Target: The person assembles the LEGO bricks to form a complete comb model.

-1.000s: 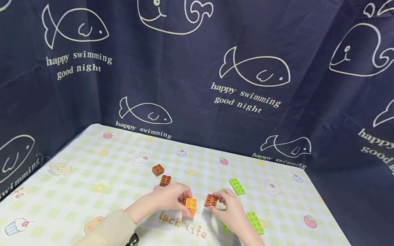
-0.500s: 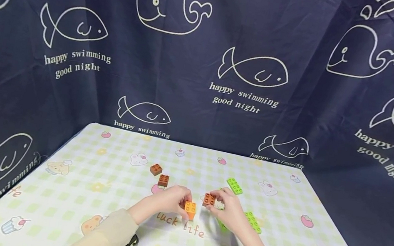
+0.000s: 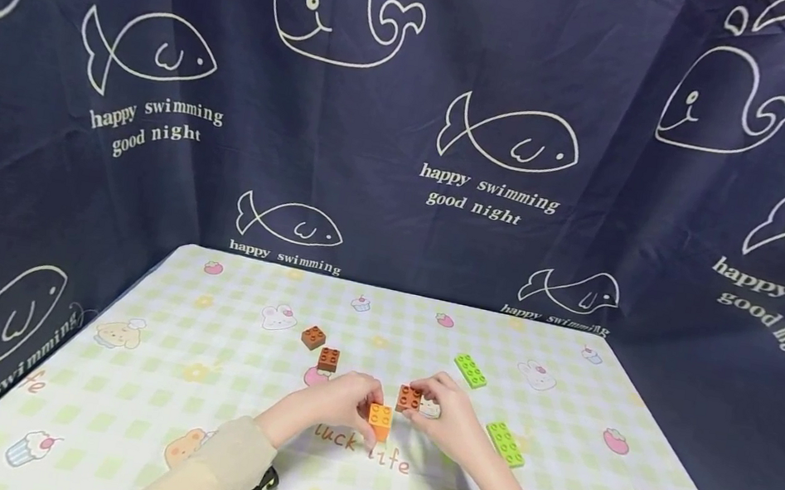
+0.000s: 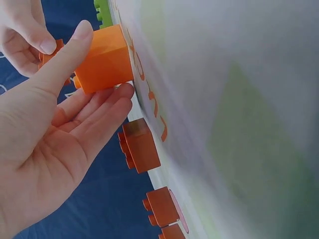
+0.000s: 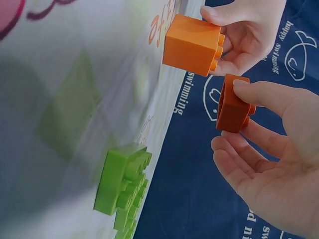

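In the head view my left hand [image 3: 348, 398] grips an orange toy building brick [image 3: 379, 421], studs up, low over the cloth. The left wrist view shows the thumb [image 4: 75, 50] on one side of it and the fingers on the other. Just right of it my right hand [image 3: 448, 412] pinches a brown brick [image 3: 408, 399] between thumb and fingertips. In the right wrist view this brown brick [image 5: 233, 104] is held clear of the cloth, higher than the orange brick [image 5: 192, 45], with a gap between the two. Its hollow underside faces the table.
Two brown bricks [image 3: 313, 338] [image 3: 329, 359] lie beyond my left hand. On the right are a green brick [image 3: 471, 371] farther back and another green brick [image 3: 504, 444] beside my right forearm. A patterned cloth [image 3: 140, 377] covers the table, with dark blue curtains [image 3: 394, 128] around it.
My right hand has moved slightly left with the brown brick, closer to the orange one. The left hand has come slightly nearer with the orange brick. A green brick is now hidden behind the right hand.
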A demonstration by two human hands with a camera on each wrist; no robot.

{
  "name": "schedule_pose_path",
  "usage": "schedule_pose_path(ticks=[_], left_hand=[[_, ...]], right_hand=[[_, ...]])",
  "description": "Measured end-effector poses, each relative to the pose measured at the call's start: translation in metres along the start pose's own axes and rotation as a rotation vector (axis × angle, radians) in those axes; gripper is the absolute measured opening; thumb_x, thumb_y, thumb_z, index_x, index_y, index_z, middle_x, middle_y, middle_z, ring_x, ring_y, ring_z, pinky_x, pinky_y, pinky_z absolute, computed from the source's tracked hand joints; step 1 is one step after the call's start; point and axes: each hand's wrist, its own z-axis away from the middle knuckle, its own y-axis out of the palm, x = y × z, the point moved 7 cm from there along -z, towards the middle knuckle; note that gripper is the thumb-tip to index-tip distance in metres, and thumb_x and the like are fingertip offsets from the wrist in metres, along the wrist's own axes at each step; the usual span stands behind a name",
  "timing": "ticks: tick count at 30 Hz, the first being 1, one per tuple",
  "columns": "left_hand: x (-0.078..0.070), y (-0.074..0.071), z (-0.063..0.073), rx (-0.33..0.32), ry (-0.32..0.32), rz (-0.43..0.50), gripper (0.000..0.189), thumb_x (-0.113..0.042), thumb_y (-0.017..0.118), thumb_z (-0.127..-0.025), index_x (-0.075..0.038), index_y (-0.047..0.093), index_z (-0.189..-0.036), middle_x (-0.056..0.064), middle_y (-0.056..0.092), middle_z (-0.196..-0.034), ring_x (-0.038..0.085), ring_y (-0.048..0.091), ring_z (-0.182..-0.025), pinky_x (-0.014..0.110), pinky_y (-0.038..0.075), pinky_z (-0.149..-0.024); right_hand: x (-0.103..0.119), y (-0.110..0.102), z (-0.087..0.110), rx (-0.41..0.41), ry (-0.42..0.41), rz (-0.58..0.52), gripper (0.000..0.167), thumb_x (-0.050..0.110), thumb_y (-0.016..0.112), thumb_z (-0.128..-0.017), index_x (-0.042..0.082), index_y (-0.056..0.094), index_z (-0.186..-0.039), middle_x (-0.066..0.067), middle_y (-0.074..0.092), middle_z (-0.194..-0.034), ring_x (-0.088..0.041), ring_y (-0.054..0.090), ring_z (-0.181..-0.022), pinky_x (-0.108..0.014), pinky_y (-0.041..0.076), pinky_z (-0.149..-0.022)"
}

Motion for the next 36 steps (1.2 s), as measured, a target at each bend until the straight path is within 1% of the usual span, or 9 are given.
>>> schedule_pose_path(ticks=[5, 8, 12, 15, 21, 24, 29, 33, 36], left_hand=[[0.003, 0.001, 0.001, 0.007, -0.022, 0.018, 0.043, -0.031, 0.085, -0.064, -0.010, 0.060, -0.092, -0.007, 0.059, -0.080, 0.006, 0.056, -0.072, 0.014, 0.047, -0.066], [0.004, 0.001, 0.001, 0.009, -0.029, 0.009, 0.040, -0.032, 0.084, -0.066, -0.011, 0.061, -0.091, -0.007, 0.060, -0.080, 0.006, 0.056, -0.072, 0.014, 0.048, -0.067], [0.003, 0.001, 0.001, 0.015, -0.021, -0.017, 0.037, -0.030, 0.082, -0.070, -0.008, 0.062, -0.093, -0.004, 0.063, -0.082, 0.004, 0.056, -0.073, 0.013, 0.049, -0.068], [0.003, 0.000, 0.001, 0.020, -0.017, -0.011, 0.037, -0.029, 0.081, -0.072, -0.007, 0.062, -0.095, -0.003, 0.064, -0.083, 0.002, 0.056, -0.072, 0.013, 0.049, -0.069], [0.005, 0.000, 0.001, 0.009, -0.026, -0.002, 0.038, -0.029, 0.081, -0.071, -0.006, 0.062, -0.095, -0.003, 0.064, -0.083, 0.001, 0.055, -0.071, 0.013, 0.049, -0.067], [0.005, 0.000, 0.001, -0.004, -0.026, -0.010, 0.037, -0.029, 0.081, -0.071, -0.006, 0.061, -0.092, -0.003, 0.063, -0.081, 0.001, 0.054, -0.069, 0.012, 0.049, -0.065], [0.006, 0.001, 0.002, -0.015, -0.022, -0.013, 0.032, -0.029, 0.081, -0.071, -0.009, 0.059, -0.084, -0.005, 0.059, -0.076, 0.000, 0.052, -0.066, 0.012, 0.048, -0.062], [0.006, 0.000, 0.002, -0.021, -0.011, -0.006, 0.031, -0.028, 0.081, -0.071, -0.010, 0.059, -0.084, -0.006, 0.060, -0.075, -0.001, 0.052, -0.065, 0.011, 0.048, -0.063], [0.005, -0.001, 0.002, -0.026, -0.001, -0.011, 0.031, -0.028, 0.081, -0.070, -0.010, 0.059, -0.084, -0.006, 0.061, -0.075, -0.001, 0.052, -0.066, 0.011, 0.048, -0.063]], right_hand=[[0.004, 0.003, -0.002, 0.013, -0.012, -0.004, 0.034, 0.011, 0.076, -0.075, 0.005, 0.066, -0.106, 0.000, 0.059, -0.093, -0.021, 0.059, -0.090, -0.033, 0.054, -0.081], [0.007, 0.005, -0.003, 0.024, -0.033, -0.005, 0.034, 0.011, 0.076, -0.075, 0.005, 0.065, -0.106, 0.000, 0.059, -0.094, -0.022, 0.060, -0.090, -0.034, 0.054, -0.081], [0.010, 0.008, -0.004, 0.046, -0.062, -0.012, 0.034, 0.012, 0.076, -0.076, 0.005, 0.065, -0.107, 0.001, 0.059, -0.094, -0.021, 0.059, -0.090, -0.036, 0.054, -0.081], [0.011, 0.011, -0.004, 0.060, -0.090, -0.013, 0.033, 0.013, 0.076, -0.076, 0.006, 0.065, -0.106, 0.001, 0.059, -0.093, -0.020, 0.059, -0.090, -0.036, 0.054, -0.081], [0.015, 0.017, -0.004, 0.071, -0.123, -0.012, 0.032, 0.014, 0.076, -0.076, 0.005, 0.065, -0.105, 0.001, 0.058, -0.092, -0.020, 0.059, -0.089, -0.033, 0.054, -0.082], [0.016, 0.020, -0.005, 0.079, -0.134, -0.011, 0.032, 0.015, 0.076, -0.076, 0.005, 0.066, -0.105, 0.002, 0.058, -0.092, -0.019, 0.059, -0.088, -0.032, 0.054, -0.081], [0.017, 0.024, -0.005, 0.094, -0.140, -0.001, 0.032, 0.015, 0.075, -0.077, 0.006, 0.066, -0.106, 0.003, 0.058, -0.092, -0.017, 0.058, -0.088, -0.028, 0.053, -0.079], [0.018, 0.025, -0.006, 0.113, -0.142, 0.001, 0.032, 0.013, 0.075, -0.077, 0.005, 0.066, -0.106, 0.003, 0.058, -0.092, -0.019, 0.059, -0.088, -0.028, 0.053, -0.079], [0.019, 0.026, -0.007, 0.125, -0.142, 0.010, 0.032, 0.014, 0.075, -0.077, 0.007, 0.066, -0.107, 0.003, 0.058, -0.092, -0.018, 0.058, -0.088, -0.028, 0.052, -0.079]])
